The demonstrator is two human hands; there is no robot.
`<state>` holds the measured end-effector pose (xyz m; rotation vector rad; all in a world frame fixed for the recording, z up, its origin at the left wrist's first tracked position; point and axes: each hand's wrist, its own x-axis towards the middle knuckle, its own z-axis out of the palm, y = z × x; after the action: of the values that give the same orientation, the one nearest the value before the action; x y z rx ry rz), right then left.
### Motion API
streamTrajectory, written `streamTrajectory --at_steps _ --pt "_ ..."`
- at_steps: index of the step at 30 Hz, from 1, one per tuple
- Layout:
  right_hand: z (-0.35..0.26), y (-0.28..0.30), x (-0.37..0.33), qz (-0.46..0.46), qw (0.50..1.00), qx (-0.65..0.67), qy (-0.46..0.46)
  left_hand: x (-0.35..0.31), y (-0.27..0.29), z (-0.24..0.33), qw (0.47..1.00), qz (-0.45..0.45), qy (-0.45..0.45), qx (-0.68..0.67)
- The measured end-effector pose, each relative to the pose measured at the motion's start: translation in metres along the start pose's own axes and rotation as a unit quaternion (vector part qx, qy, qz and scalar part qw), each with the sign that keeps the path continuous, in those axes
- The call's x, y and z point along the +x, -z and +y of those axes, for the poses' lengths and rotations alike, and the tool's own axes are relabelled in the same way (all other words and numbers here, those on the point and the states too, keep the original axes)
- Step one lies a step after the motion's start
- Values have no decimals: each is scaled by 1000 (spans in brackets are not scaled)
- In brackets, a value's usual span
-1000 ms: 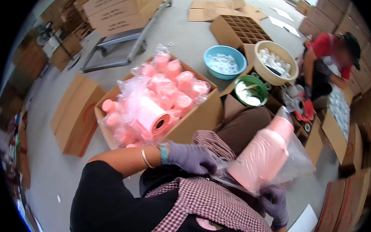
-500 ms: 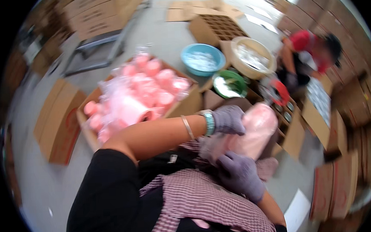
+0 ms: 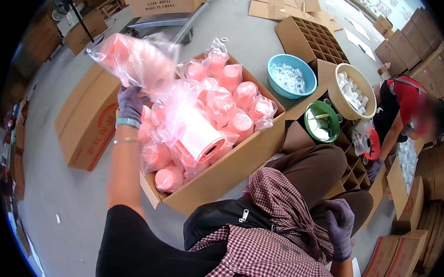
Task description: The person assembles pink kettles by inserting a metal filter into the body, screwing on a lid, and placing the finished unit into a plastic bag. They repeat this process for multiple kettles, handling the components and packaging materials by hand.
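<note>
My left hand (image 3: 130, 104), in a grey-purple glove, is closed on the gathered end of a clear plastic bag holding a pink piece (image 3: 136, 60), blurred by motion. It is raised over the far left edge of an open cardboard box (image 3: 233, 160). Pink cylinders (image 3: 240, 125) in clear bags fill that box. On top of them lies a pink roll (image 3: 202, 139) with a hollow core, partly under loose clear film. My right hand (image 3: 340, 227), gloved alike, is beside my right knee with its fingers curled in; nothing shows in it.
A blue basin (image 3: 292, 67) of clear rings, a cream basin (image 3: 368, 111) of white parts and a green bowl (image 3: 307, 126) stand beyond my knees. A divided carton (image 3: 322, 38) lies behind. At right a co-worker in red (image 3: 405, 99) bends over boxes. A carton (image 3: 88, 120) stands at left.
The bagged pink piece has gone from both hands at my lap to my left hand alone, up and left over the box. My right hand has let go and moved right. The view has shifted.
</note>
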<state>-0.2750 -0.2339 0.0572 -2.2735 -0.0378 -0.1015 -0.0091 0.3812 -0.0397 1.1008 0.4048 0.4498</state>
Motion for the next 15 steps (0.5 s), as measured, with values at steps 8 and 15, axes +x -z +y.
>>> streamTrajectory --at_steps 8,15 --pt "-22 -24 13 -50 987 -84 -130 121 23 -231 933 77 96 338" --pt "-15 -31 32 -100 978 -138 -118 252 110 -303 781 -117 24 614"
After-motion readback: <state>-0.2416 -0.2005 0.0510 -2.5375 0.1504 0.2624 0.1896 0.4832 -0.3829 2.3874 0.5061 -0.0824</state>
